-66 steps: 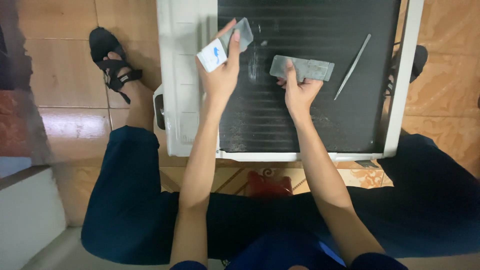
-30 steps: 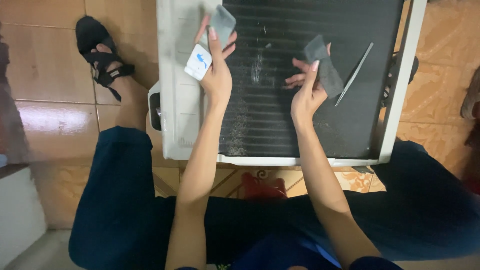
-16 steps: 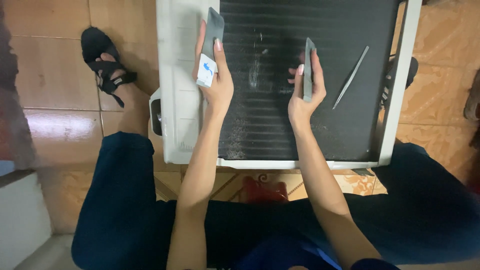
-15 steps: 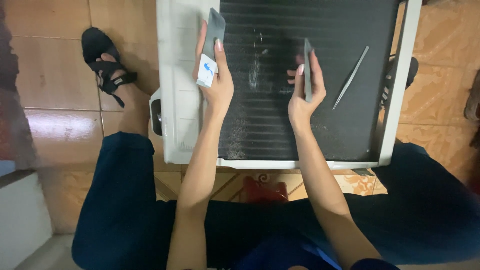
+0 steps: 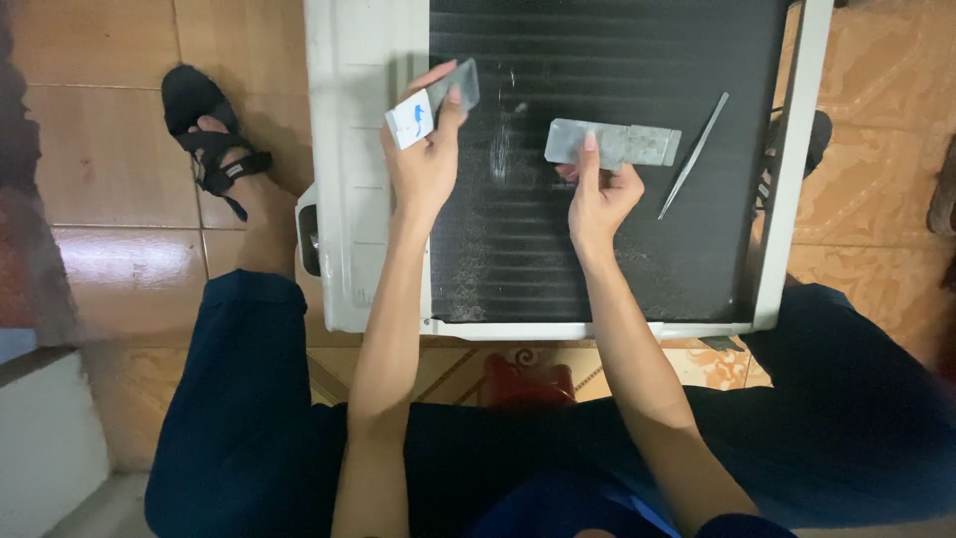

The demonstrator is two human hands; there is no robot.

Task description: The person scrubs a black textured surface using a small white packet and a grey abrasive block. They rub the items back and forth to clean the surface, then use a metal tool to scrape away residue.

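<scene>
Holding a small grey-and-white card in your left hand, fingers pinched on it, right hand fingers gripping a flat grey metal plate over the black finned coil, thin tweezers lying just beside

I see both bare forearms stretched forward, roughly parallel and well apart. My left hand is raised with the palm turned away, thumb and fingers pinched closed at the top (the wrist is nearly straight). My right hand has its fingers curled, thumb pointing up and pressed in a grip.
</scene>
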